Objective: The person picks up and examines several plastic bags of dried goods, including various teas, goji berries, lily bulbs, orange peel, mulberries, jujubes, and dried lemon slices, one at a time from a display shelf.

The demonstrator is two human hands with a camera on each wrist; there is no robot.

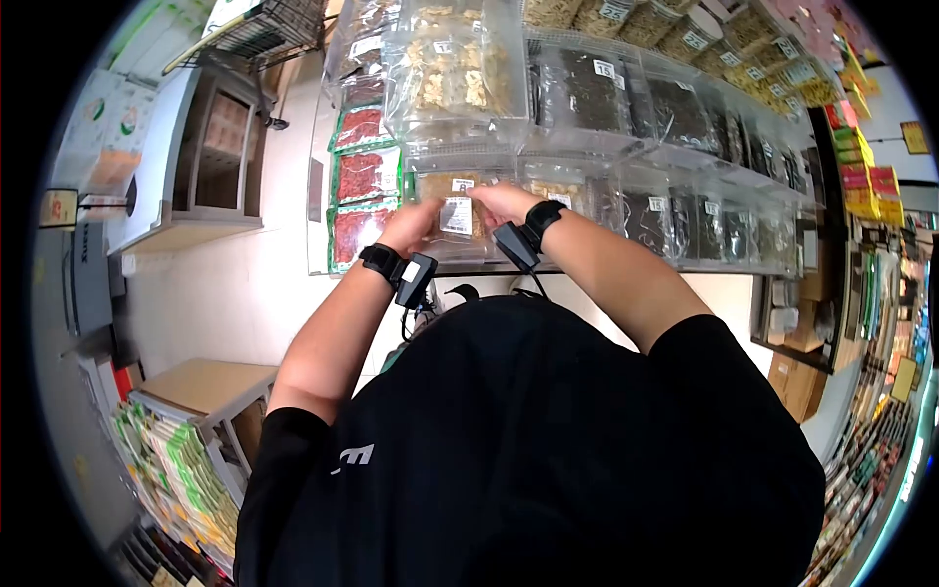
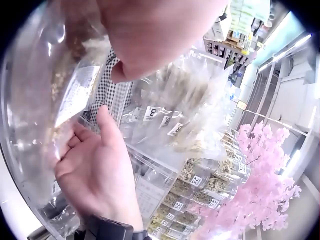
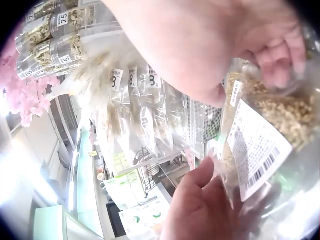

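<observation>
Transparent plastic forms the bag (image 1: 458,213) which we hold with both hands, over the front row of the table (image 1: 319,235). Our left hand (image 1: 413,227) pinches one edge of it, the thumb lying on the near side. Our right hand (image 1: 507,203) grips the opposite edge, with its fingers curled against the plastic. Neither of the hands is released. Through the bag we see golden-brown small pieces, and on it is a white label (image 3: 260,152), printed with many lines and a barcode. The label is tilted in the right wrist view, and its words are too small for us to read.

To our left, beside the bag, lie red packets (image 1: 367,176) with green edges, in a column. To our right, bags of dark goods (image 1: 650,217) stand in clear compartments. Farther back on the table we find a larger dark bag (image 1: 592,88) with the number 15, and at its left a bag of pale pieces (image 1: 455,78). The wrist views show a row of upright clear bags (image 3: 132,107) marked 8, and near them jars (image 2: 200,182) marked 25, with pink blossoms (image 2: 260,165) behind. On each of our wrists is a black band (image 1: 381,259). At the upper left stands a wire cart (image 1: 279,29).
</observation>
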